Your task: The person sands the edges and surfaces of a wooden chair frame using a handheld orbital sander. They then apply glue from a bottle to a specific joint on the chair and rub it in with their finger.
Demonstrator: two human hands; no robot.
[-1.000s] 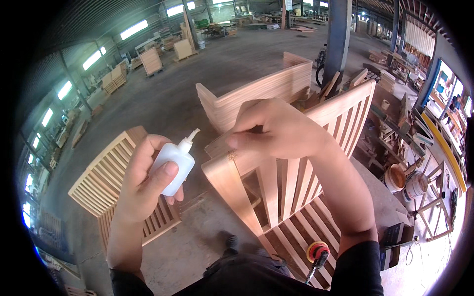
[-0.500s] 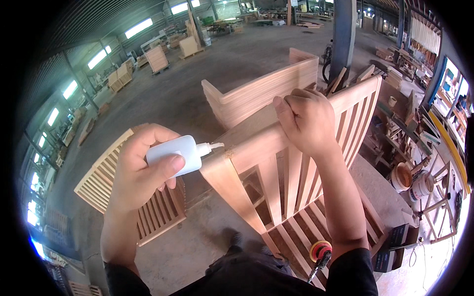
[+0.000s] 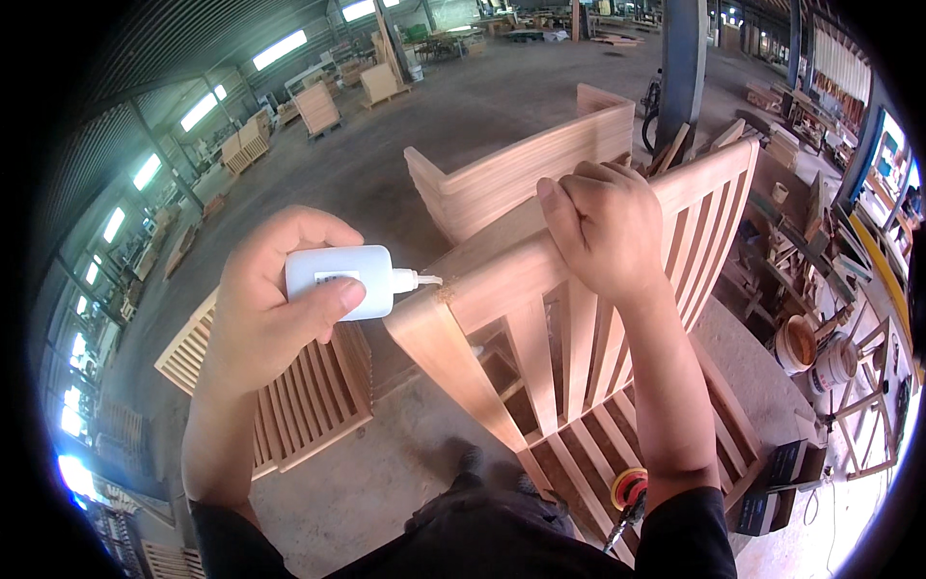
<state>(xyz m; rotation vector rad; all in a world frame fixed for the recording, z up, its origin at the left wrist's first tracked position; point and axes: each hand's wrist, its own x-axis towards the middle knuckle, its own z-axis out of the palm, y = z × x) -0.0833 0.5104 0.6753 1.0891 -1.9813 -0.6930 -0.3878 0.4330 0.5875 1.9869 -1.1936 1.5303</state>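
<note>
From the head view, I'm watching the left hand (image 3: 265, 314) gripping a small pale plastic bottle (image 3: 371, 262), thumb pressing on its side, fingers wrapping behind. The bottle is lying sideways in the air, its white nozzle (image 3: 424, 280) pointing at a crumbly brown patch (image 3: 446, 293) near the end of a wooden top rail (image 3: 497, 289); whether the tip is touching, I can't tell. The right hand (image 3: 608, 227) is curling into a fist at that rail farther along; I can't see whether it's holding anything.

The bottle is looking light and squeezable, probably a little slick, so its flat body is offering the best hold; the thin nozzle is seeming easiest to bend. The rail is looking stiff and solid.

A round sander (image 3: 630, 485) is resting on the slats below. Curved wooden frames (image 3: 535, 159) are standing just beyond the rail, crowding its far side, and a slatted wooden piece (image 3: 313, 410) is sitting below the left forearm.
</note>
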